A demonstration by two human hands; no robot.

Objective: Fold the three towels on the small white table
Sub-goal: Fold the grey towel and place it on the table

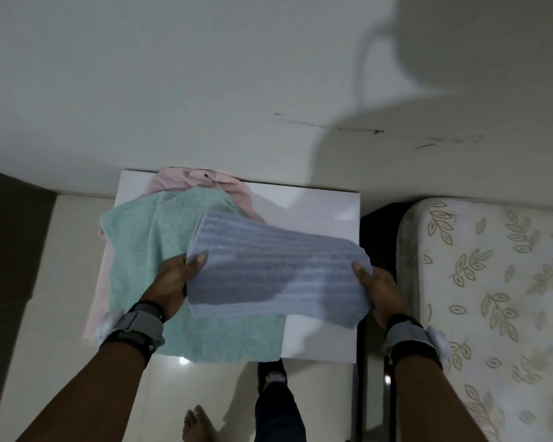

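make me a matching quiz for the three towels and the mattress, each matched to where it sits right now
Things:
1. ribbed grey-blue towel
2. fluffy mint-green towel
3. pale pink towel
4. leaf-print white mattress

Places:
A. bunched at the far edge of the small white table
B. right of the table
C. held in both hands
D. spread on the table's left part

Pairs: 1-C, 2-D, 3-A, 4-B

Head view, steeply downward, close over small white table (pixel 316 205) — single camera
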